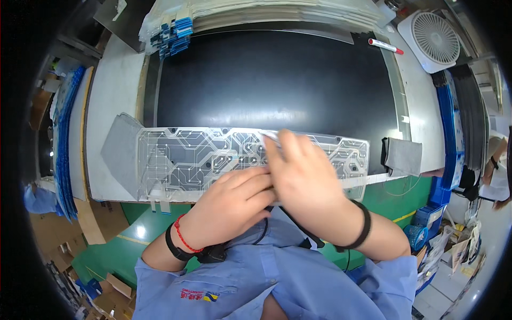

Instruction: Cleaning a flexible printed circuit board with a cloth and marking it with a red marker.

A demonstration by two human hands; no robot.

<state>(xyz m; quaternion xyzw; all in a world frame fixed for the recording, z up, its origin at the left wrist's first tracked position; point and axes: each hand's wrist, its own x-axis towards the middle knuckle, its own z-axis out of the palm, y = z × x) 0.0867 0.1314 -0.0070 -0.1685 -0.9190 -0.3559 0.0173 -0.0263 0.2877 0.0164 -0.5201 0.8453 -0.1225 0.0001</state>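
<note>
A clear membrane circuit sheet (181, 154) with silver traces and dark dots lies along the near edge of the table. Over its middle, my right hand (306, 176) is closed, with fingertips pinched at a small whitish bit by the sheet's far edge; blur keeps me from telling what that is. Tucked against it, my left hand (233, 200) has its fingers curled together, the tips hidden by the right hand. Connector tails (161, 204) hang over the table's front edge at the sheet's left end.
A black mat (277, 80) covers the table's middle. Behind it are stacked clear sheets (288, 13) with blue-ended tails (173, 37). Grey cloths (121, 154) lie left, and another grey cloth (404, 156) right. A red-and-white marker (385, 46) and a white fan (432, 40) occupy the far right.
</note>
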